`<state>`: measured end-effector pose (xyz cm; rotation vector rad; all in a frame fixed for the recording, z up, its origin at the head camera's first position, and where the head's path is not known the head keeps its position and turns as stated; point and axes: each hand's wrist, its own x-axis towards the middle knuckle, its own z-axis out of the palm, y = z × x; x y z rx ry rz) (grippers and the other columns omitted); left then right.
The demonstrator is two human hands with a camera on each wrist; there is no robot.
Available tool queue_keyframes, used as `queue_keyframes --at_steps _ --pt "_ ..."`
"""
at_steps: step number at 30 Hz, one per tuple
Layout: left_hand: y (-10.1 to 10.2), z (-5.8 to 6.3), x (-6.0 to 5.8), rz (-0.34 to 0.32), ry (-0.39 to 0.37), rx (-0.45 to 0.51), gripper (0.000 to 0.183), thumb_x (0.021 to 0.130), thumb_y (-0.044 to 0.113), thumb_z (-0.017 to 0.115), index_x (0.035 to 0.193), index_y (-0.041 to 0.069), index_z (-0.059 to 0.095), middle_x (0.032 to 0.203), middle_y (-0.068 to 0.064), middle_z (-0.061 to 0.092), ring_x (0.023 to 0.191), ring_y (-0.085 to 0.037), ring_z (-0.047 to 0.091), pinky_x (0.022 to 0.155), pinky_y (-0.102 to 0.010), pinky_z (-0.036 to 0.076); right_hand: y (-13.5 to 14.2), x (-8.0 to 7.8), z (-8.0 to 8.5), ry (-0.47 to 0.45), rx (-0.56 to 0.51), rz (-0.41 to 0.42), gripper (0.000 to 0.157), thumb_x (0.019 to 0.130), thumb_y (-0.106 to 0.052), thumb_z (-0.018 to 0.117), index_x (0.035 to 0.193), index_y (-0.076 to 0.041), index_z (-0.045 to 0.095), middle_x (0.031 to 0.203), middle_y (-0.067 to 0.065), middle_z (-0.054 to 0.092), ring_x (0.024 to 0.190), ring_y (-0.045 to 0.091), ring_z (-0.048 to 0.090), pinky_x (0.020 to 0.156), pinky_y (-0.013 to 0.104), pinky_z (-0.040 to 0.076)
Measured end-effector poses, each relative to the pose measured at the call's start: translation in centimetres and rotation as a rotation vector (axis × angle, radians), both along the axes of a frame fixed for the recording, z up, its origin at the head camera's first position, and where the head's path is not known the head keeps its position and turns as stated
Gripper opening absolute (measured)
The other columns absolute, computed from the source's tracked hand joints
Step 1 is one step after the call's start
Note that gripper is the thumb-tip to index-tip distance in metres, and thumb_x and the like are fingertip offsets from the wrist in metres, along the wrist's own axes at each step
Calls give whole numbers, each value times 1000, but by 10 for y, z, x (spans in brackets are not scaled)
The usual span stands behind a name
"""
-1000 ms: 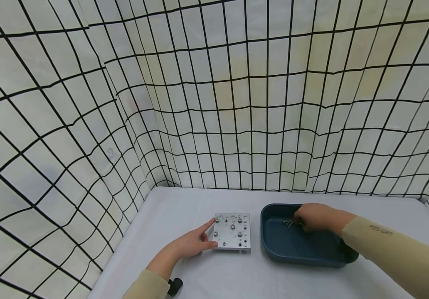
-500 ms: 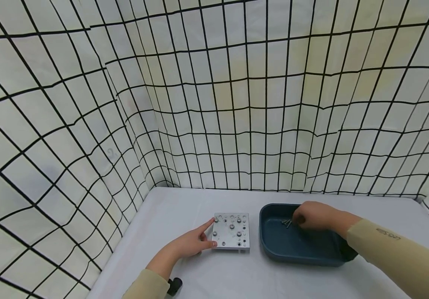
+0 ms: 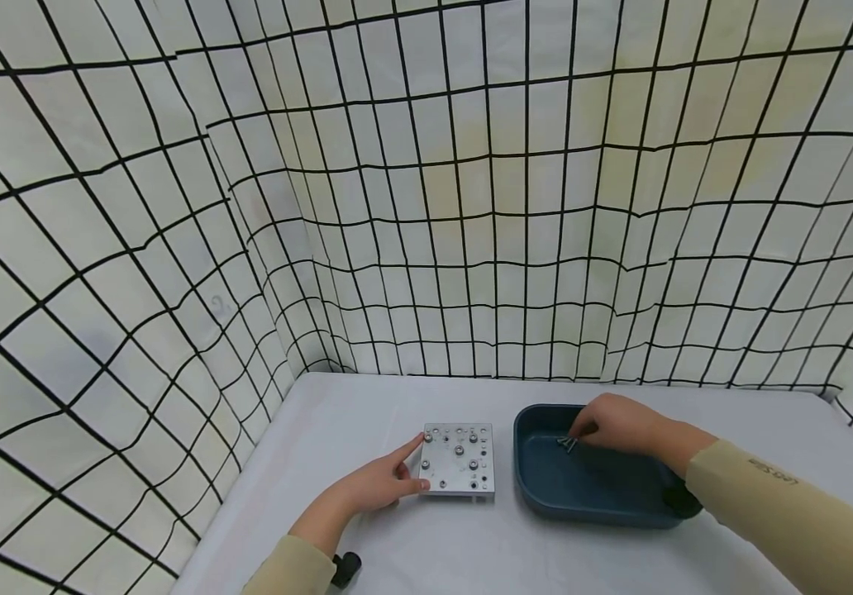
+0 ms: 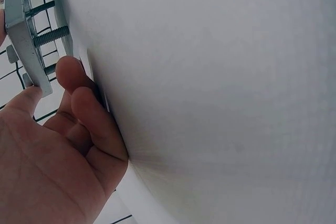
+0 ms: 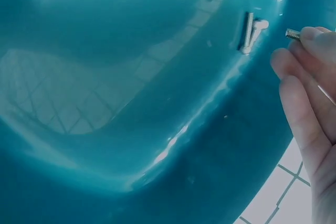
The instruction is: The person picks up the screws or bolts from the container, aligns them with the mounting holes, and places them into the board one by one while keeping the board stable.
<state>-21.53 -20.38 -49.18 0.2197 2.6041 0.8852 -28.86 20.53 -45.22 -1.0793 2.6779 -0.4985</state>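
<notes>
A square metal plate (image 3: 456,473) with several screws and holes in its top lies on the white table. My left hand (image 3: 378,483) touches its left side, the straight index finger near the far corner and the thumb at the near one. Threaded shanks (image 4: 51,36) stick out under the plate in the left wrist view, and the remaining fingers are bent against the table. In the dark teal bin my right hand (image 3: 616,423) pinches a small screw (image 5: 293,34), its threaded end showing past the thumb and fingers. Two loose screws (image 5: 251,35) lie on the bin floor beside them.
The bin's raised wall (image 3: 590,519) surrounds the right hand's working area, just right of the plate. A black device (image 3: 347,568) sits by the left wrist. White walls with a black grid (image 3: 471,330) stand behind and left of the table (image 3: 367,405).
My right hand has moved left inside the bin, and its fingertips are nearer the loose screws. My left hand stays on the plate's side.
</notes>
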Motion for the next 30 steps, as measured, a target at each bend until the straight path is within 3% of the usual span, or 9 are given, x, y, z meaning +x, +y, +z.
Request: queue_keyframes --at_steps 15,24,30 --pt "-2 -2 -3 -6 -10 7 86 87 54 70 158 30 28 92 0 54 70 -17 51 65 -35 38 -21 10 13 8 -70 -78 19 93 -18 70 110 -15 78 105 -8 72 98 11 66 82 34 53" --pt "0 2 -1 -1 -18 12 86 87 53 70 158 30 28 91 -1 54 70 -17 50 65 -35 38 -39 11 12 14 -111 -51 19 92 -18 72 110 -17 78 103 -9 71 83 -1 60 75 27 51" --pt "0 3 -1 -3 -20 7 86 87 53 70 158 29 28 91 0 54 70 -17 51 65 -35 38 -51 12 13 6 -157 -43 18 92 -18 71 109 -18 78 102 -9 70 78 -1 58 69 25 50"
